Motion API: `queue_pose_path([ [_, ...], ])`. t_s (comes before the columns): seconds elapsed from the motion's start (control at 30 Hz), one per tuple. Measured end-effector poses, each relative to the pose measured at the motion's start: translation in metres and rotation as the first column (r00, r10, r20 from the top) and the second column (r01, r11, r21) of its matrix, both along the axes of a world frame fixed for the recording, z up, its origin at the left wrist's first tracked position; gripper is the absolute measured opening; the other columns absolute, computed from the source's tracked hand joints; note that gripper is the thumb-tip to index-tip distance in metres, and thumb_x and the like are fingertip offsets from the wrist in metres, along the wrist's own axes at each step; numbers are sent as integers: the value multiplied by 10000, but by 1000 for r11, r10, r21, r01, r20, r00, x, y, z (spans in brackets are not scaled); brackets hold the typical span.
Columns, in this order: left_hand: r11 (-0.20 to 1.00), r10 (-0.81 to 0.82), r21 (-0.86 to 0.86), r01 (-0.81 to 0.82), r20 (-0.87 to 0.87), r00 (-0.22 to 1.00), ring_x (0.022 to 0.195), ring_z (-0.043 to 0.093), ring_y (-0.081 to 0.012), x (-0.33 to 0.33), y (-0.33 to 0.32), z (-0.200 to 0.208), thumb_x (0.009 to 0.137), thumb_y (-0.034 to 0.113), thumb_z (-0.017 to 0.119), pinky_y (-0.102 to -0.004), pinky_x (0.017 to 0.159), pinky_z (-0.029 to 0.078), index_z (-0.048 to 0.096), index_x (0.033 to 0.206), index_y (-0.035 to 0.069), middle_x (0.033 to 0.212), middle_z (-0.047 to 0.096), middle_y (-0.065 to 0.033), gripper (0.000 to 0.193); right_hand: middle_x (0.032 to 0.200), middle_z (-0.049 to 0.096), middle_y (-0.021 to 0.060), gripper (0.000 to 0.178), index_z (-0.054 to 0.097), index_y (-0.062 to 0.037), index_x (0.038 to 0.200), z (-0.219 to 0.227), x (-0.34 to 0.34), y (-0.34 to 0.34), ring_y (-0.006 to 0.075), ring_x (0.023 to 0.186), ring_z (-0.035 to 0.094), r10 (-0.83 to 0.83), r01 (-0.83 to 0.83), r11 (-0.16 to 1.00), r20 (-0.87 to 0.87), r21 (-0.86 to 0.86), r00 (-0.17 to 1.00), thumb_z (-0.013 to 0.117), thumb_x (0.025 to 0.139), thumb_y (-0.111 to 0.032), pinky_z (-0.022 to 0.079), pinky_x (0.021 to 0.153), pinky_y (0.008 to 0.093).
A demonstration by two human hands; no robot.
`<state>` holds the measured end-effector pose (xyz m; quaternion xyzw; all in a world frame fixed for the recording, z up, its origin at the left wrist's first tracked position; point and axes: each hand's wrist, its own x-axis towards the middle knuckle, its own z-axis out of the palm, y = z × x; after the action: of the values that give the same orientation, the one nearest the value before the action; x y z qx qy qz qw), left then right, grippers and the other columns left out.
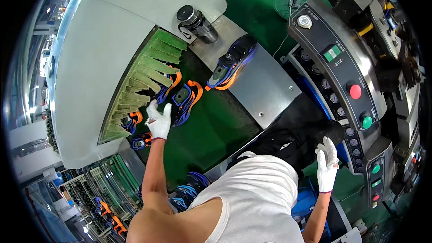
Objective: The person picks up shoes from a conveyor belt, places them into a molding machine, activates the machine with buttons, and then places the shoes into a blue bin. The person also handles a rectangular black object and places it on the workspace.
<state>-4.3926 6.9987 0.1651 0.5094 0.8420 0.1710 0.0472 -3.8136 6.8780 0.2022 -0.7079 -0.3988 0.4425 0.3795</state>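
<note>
Green flaps (148,69) half hide the far shoes; the left hand (158,121), gloved, lies open on the green surface (211,130), touching the blue-orange shoe (185,99) at its right; the right hand (327,166), well apart near the control panel (342,72), hangs open, holding nothing.

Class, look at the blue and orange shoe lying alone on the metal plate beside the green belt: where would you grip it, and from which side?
Grip the shoe on the metal plate around its open collar and heel, at its upper-right end, probably coming from above. It lies apart from the other shoes, opening upward, so the rim seems free for fingers. The left hand is on the belt, nearer.
</note>
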Motion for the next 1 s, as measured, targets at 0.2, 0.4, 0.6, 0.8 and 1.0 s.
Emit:
queue_pose_path([
  [0.2,980,197,4,-197,-40,979,1154,609,-478,17,27,-62,951,507,665,-528,983,494,621,1314,9,1258,603,-288,618,1381,653,171,479,539,-6,1451,7,-24,39,243,1183,689,158,-158,987,149,-13,976,661,990,-55,547,996,363],
  [0.4,986,-147,94,141,63,987,1012,659,-422,13,14,-33,959,231,639,-502,920,512,665,1116,15,1132,643,-202,269,1191,717,223,544,562,2,1415,27,-76,75,306,1089,725,355,-356,935,45,10,934,748,932,-166,565,953,381],
  [0.6,685,-726,253,683,166,667,941,672,-336,130,7,82,784,-9,745,-422,819,550,704,1015,43,1019,676,-160,241,1326,621,287,758,490,24,1438,53,-152,99,428,1151,668,582,-717,656,447,236,679,801,849,-339,557,980,449],
  [0.8,175,-979,329,928,158,128,877,682,-315,273,62,110,759,116,841,-416,763,557,730,1027,52,953,704,-138,297,920,691,239,441,588,-19,1136,48,-136,112,409,842,708,401,-517,834,430,195,809,749,814,-274,568,759,482],
  [1.0,-264,-955,512,818,-21,-295,1135,657,-372,400,99,196,792,113,843,-449,982,539,641,1284,25,1278,654,-201,539,1065,740,108,632,575,-11,1382,96,-29,37,220,832,707,64,-60,998,-197,23,978,798,863,-293,577,777,374],
])
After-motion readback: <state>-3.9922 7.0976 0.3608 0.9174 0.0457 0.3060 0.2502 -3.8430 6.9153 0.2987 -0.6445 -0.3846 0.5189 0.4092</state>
